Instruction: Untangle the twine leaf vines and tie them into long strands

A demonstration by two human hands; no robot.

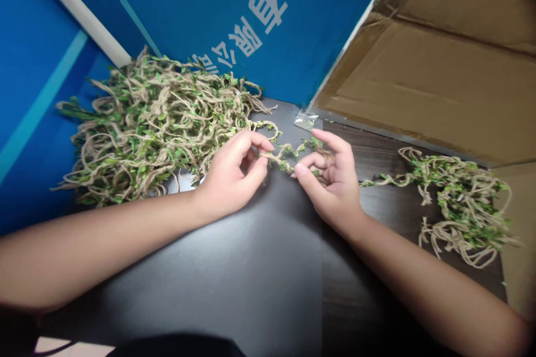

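A strand of twine with green leaves (281, 162) stretches between my two hands over the dark table. My left hand (239, 170) pinches it between thumb and fingers at its left part. On the other side my right hand (330, 178) holds the same strand between thumb and curled fingers, with the index finger raised. A leafy strand also runs out from behind my right hand toward a smaller heap of leafy twine (469, 201) on the right. Beyond my left hand lies a large tangled pile of leafy twine (163, 122).
A small clear plastic packet (306, 120) lies beyond my hands on the dark table (268, 279). A blue printed panel (318, 22) stands behind, with a cardboard box (439, 78) at the right. A white pole (84, 11) leans at the upper left.
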